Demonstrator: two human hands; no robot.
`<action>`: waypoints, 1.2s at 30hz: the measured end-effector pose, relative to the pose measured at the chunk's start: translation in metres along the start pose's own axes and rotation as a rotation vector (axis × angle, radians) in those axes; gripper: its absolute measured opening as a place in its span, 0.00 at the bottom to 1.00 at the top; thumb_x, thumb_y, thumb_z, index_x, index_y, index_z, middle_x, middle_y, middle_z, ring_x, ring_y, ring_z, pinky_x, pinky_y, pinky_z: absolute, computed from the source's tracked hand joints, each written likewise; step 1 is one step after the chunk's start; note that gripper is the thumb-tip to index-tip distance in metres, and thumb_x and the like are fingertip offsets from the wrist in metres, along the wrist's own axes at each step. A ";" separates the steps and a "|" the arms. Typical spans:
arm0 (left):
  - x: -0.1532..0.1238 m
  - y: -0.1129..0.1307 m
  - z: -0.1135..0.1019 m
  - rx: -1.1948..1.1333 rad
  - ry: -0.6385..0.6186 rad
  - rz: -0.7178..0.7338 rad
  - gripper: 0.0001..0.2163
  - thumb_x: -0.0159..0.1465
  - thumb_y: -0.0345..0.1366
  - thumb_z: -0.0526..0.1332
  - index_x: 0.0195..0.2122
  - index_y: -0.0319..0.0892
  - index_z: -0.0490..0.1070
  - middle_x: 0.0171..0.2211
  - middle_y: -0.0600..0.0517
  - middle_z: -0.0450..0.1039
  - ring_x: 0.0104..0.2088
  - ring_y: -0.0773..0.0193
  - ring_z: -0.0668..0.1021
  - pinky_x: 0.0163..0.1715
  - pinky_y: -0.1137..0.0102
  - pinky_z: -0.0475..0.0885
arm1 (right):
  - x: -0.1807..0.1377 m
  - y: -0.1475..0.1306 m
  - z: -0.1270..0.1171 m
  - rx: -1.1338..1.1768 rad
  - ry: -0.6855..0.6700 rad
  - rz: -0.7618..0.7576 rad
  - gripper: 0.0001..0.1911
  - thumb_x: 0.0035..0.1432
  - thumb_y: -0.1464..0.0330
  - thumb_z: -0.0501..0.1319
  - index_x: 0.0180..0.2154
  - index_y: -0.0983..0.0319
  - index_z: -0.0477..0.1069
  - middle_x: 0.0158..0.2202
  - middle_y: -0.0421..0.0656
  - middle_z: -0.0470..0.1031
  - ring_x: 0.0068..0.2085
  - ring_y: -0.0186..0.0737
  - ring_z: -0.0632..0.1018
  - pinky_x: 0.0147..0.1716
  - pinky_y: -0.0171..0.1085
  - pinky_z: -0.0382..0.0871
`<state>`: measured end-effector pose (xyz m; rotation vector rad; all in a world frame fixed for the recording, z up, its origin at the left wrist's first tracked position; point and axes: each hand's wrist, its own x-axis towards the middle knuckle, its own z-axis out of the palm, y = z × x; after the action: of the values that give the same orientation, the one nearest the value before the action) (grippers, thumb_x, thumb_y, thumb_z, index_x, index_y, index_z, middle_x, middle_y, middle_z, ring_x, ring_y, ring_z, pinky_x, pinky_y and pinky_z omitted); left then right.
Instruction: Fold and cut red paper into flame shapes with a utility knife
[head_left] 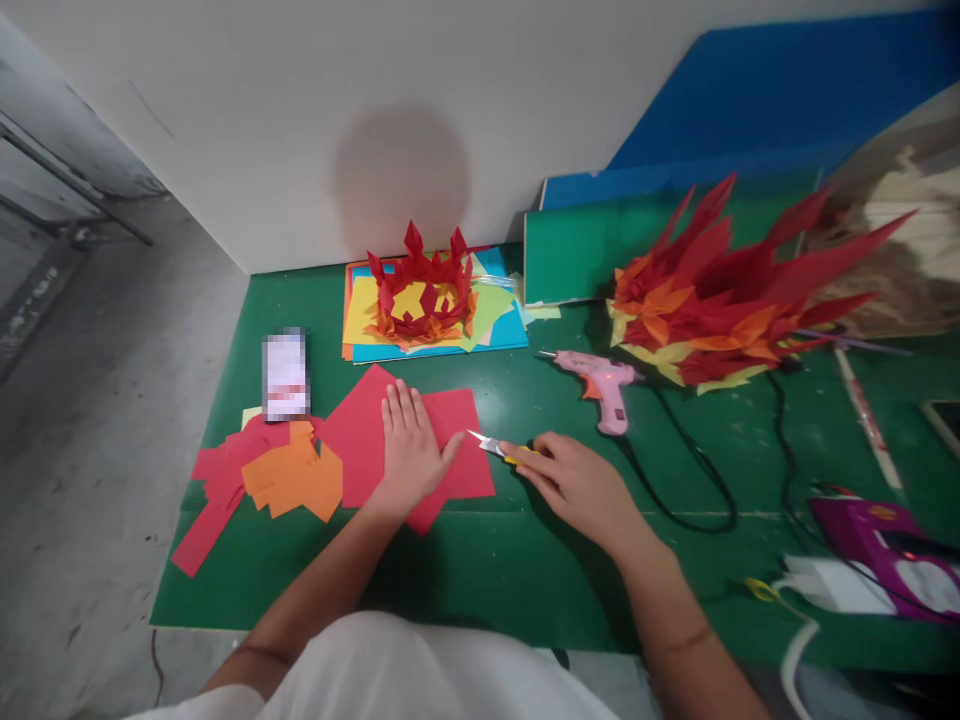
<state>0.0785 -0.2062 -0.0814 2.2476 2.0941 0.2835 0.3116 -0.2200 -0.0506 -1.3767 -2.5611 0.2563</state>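
My left hand (410, 450) lies flat, fingers stretched out, on overlapping sheets of red paper (352, 430). My right hand (581, 485) is closed around a craft knife (491, 443) with a yellow handle. The pale, pointed blade faces left, close to my left thumb and over the right part of the red paper. Part of the knife's handle is hidden by my fingers. Left of the sheets lie orange paper pieces (300, 480) and red paper strips (202, 535).
Behind the sheets, a red folded-paper crown (429, 300) rests on stacked coloured paper (364, 315). A pink glue gun (600, 380) with a black cord lies to the right. Beyond it stands a larger flame-like paper piece (720, 290). A phone (286, 375) is at the left.
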 end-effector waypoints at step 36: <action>0.003 -0.005 -0.019 -0.105 -0.059 0.077 0.13 0.68 0.37 0.48 0.47 0.40 0.68 0.65 0.38 0.53 0.65 0.45 0.57 0.59 0.48 0.60 | 0.000 -0.010 0.007 0.060 -0.048 0.000 0.18 0.66 0.63 0.50 0.51 0.56 0.72 0.36 0.45 0.71 0.34 0.36 0.71 0.30 0.34 0.63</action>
<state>0.0700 -0.2043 -0.0633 2.2507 1.9203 0.3185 0.3020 -0.2258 -0.0551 -1.3649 -2.5700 0.3672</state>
